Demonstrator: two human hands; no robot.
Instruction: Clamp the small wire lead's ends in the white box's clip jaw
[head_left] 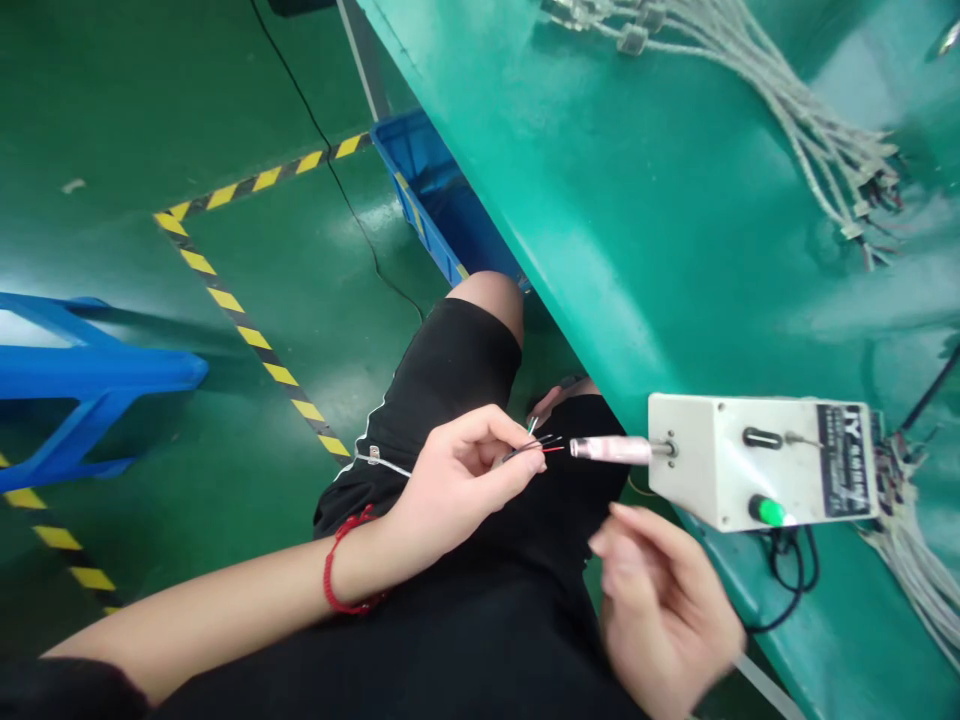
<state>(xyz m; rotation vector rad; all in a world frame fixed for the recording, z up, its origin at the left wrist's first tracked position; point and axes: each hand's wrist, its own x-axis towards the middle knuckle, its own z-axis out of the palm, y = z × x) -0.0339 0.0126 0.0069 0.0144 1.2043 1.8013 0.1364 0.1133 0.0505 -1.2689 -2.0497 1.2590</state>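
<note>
Head view: both bare hands above the lap, left forearm reaching in from the lower left.
Left hand [469,475]: grip pinched on thin wires [531,447], thumb and forefinger together, wire ends fanned toward the nozzle.
Right hand [664,610]: below the nozzle, fingers loosely curled, grip apart and holding nothing visible.
Nozzle [611,450]: pink, jutting from the white box [709,460] toward the wire ends, just beside them, a gap between.
White box: at the edge of the green surface [637,190], green button [769,511] lit.
Cable bundles: one upper right [795,125], one partly behind the box [919,565].
Floor [262,260]: blue bin [420,215] partly under the surface.
</note>
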